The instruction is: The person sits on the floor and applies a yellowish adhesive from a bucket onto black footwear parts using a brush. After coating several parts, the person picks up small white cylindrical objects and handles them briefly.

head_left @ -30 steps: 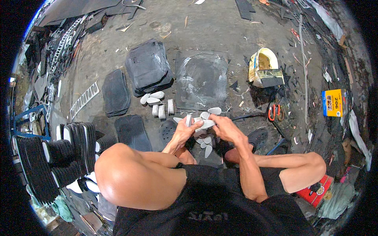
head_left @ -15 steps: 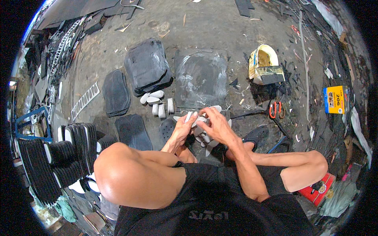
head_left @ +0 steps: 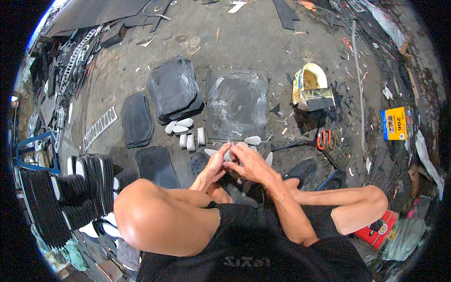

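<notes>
In front of my crossed legs, both hands meet over a small pale oval pad. My left hand is closed around it, thumb up. My right hand curls in from the other side, its thumb and fingers pressed to the same pad. Much of the pad is hidden by the fingers. Similar loose pads, such as a pale oval pad, lie on the floor just beyond and under my hands. A small group of bundled pale pads sits to the left.
A stack of black sheets and a square dark mat lie ahead. To their right are a glue-stained cut-open container and orange-handled scissors. Piled black soles stand at left; a yellow-blue box is far right.
My right fingers have come down from a raised pinch and closed in against the pad beside my left hand. The whole view has shifted slightly.
</notes>
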A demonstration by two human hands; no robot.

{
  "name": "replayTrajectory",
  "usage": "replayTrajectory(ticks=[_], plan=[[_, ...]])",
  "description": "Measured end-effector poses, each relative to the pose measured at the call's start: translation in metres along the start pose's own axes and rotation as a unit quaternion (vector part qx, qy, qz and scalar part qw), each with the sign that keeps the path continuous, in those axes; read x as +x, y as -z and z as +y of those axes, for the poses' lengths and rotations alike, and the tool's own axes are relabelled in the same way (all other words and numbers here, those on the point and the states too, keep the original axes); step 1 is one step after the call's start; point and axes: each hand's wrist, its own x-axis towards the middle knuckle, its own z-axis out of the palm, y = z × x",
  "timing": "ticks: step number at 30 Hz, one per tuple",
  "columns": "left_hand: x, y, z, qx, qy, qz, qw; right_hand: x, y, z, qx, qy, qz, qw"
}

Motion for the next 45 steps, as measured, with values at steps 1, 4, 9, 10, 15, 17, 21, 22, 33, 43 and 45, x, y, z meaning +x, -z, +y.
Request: replayTrajectory(ticks=[1,4,9,10,15,17,21,22,33,43,45], plan=[[0.001,-0.012,-0.001,0.034,0.005,0.031,0.999,-0.004,-0.005,0.005,-0.009,0.013,0.026,1.0],[-0.016,-0.008,0.006,0.079,0.028,-0.002,0.996,-0.004,-0.007,0.009,-0.005,0.003,-0.047,0.999],[-0.021,-0.012,0.008,0.055,0.016,-0.088,0.994,-0.003,0.016,0.025,0.009,-0.015,0.028,0.999],[-0.022,-0.014,0.009,0.046,-0.004,-0.074,0.996,-0.004,0.024,0.041,-0.019,-0.038,0.1,0.994],[-0.027,-0.013,0.003,0.046,0.021,0.032,0.998,-0.009,0.034,0.016,-0.085,-0.062,-0.032,0.994],[-0.015,-0.018,-0.007,0.123,0.035,0.098,0.987,-0.008,0.002,0.011,-0.002,0.025,-0.025,0.999],[-0.021,-0.007,0.005,0.039,0.089,-0.009,0.995,-0.005,0.001,0.02,0.019,0.045,-0.055,0.997],[-0.026,-0.018,0.006,0.057,0.089,0.0,0.994,-0.006,0.001,0.027,0.028,0.059,-0.054,0.996],[-0.013,0.005,-0.003,-0.021,0.068,-0.093,0.993,-0.004,-0.011,0.022,0.05,0.054,-0.039,0.997],[-0.029,-0.025,0.009,0.129,-0.022,0.045,0.99,0.001,-0.021,0.02,0.158,-0.127,0.144,0.969],[-0.027,-0.029,0.008,0.156,-0.051,0.037,0.986,0.001,-0.019,0.022,0.084,-0.042,0.187,0.978]])
